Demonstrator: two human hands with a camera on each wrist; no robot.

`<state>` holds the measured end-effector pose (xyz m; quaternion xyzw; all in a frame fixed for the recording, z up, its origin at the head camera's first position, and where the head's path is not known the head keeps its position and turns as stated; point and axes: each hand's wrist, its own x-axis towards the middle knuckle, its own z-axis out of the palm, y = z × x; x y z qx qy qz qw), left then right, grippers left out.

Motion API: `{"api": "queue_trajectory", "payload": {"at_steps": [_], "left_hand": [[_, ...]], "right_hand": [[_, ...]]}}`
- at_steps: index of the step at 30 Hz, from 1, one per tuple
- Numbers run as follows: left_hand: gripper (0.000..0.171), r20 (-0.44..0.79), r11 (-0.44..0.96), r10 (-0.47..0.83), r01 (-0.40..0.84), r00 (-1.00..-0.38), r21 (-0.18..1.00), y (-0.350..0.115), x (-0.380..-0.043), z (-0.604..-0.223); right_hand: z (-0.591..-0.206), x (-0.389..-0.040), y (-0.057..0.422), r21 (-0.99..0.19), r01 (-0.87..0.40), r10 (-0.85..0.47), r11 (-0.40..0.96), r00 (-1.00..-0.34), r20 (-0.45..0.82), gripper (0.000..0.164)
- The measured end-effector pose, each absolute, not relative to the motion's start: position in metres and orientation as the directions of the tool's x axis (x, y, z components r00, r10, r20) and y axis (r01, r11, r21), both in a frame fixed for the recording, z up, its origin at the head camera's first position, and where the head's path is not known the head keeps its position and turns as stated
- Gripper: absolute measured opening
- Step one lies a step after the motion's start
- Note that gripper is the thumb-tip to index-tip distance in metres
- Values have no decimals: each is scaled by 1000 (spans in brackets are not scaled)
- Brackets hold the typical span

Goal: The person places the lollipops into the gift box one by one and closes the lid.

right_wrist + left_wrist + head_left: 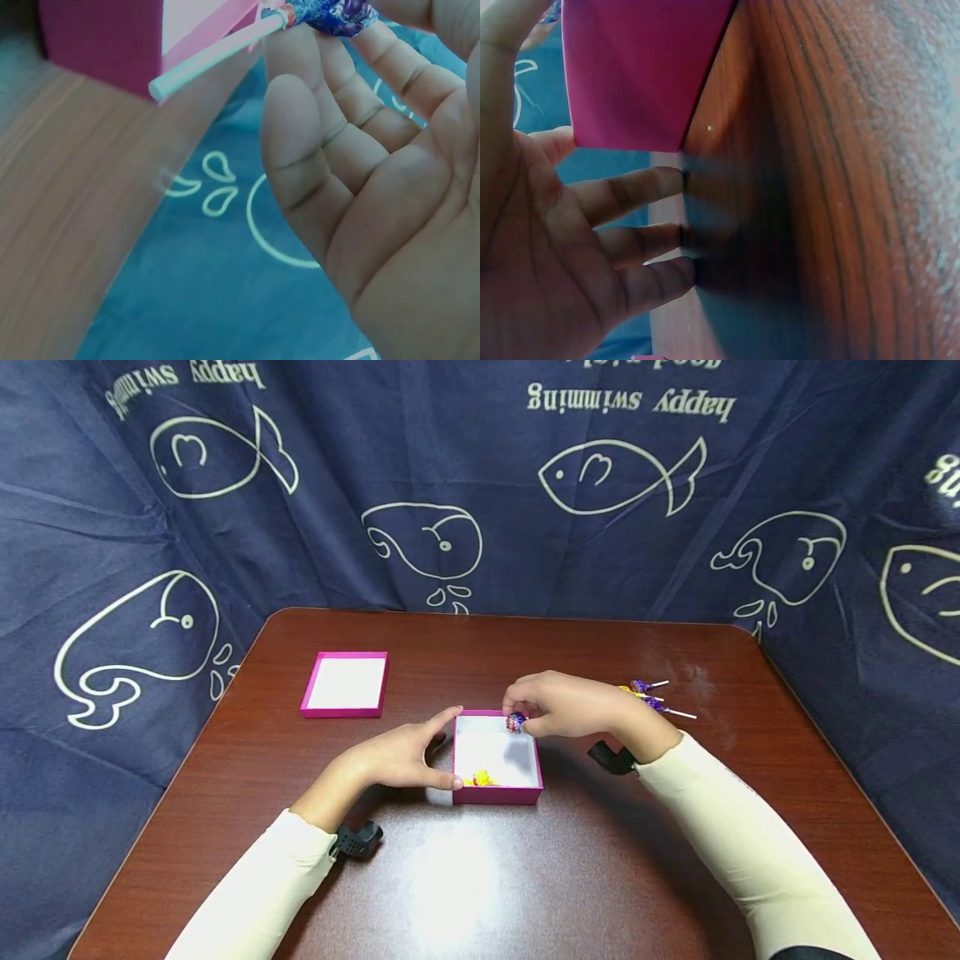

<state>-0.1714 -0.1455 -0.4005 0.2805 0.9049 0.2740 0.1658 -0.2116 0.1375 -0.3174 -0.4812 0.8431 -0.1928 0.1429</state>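
Observation:
A magenta box (497,796) with a white inside stands on the table, its open top facing up. Inside, by the near wall, lies a yellow-wrapped lollipop (482,778). My left hand (401,754) spans the box's left side, thumb at the near corner and index finger at the far one; the other fingers reach out to the tabletop in the left wrist view. Over the box's far right corner, my right hand (566,704) pinches a lollipop in a blue and purple wrapper (334,13). Its white stick (217,60) points back past the box wall.
A matching magenta lid (347,683), white inside up, lies at the back left of the brown table (600,877). Several lollipops (651,700) in purple and yellow wrappers lie beyond my right wrist. A blue curtain (495,468) with fish drawings hangs behind.

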Motion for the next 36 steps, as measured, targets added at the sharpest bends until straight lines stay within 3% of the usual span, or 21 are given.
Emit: {"api": "queue_trajectory", "payload": {"at_steps": [13,36], "left_hand": [[113,-165,706,588,403,-792,583,-146,-173,-403],[112,-125,676,611,433,-781,596,-148,-173,-404]], "right_hand": [[-322,-216,101,-405,-820,-910,405,-404,-92,16],[-370,-219,73,-461,-797,-919,390,-368,-141,14]]}}
